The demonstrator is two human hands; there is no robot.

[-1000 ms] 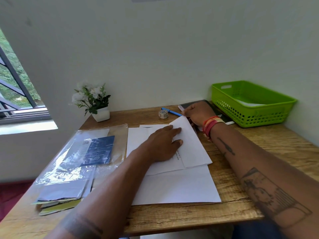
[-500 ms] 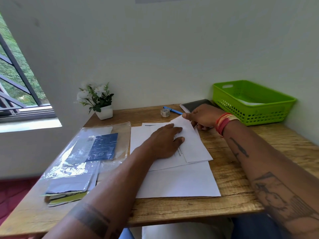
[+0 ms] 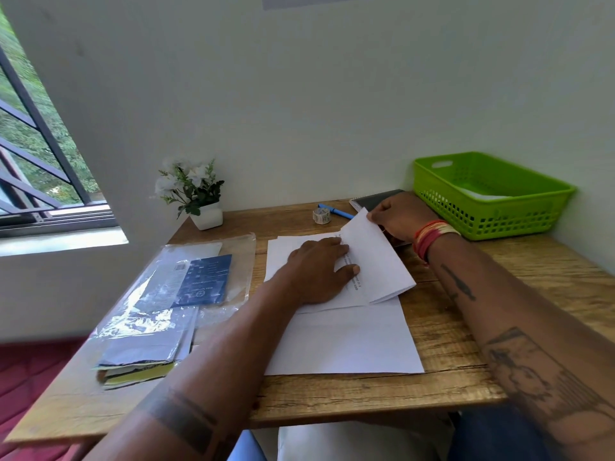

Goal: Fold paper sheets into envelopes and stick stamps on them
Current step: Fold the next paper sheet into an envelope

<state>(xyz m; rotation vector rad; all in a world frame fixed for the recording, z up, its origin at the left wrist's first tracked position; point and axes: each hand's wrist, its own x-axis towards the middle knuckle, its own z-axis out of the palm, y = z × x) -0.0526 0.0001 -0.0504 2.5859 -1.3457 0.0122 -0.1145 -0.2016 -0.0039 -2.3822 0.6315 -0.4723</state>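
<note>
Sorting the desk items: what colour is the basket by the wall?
Bright green basket, with a lattice of holes in its sides; shown in the head view.

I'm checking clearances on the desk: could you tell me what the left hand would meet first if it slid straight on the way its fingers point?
The left hand, flat on the white paper sheet, would probably first meet that sheet's raised folded flap, pinched by the right hand.
</note>
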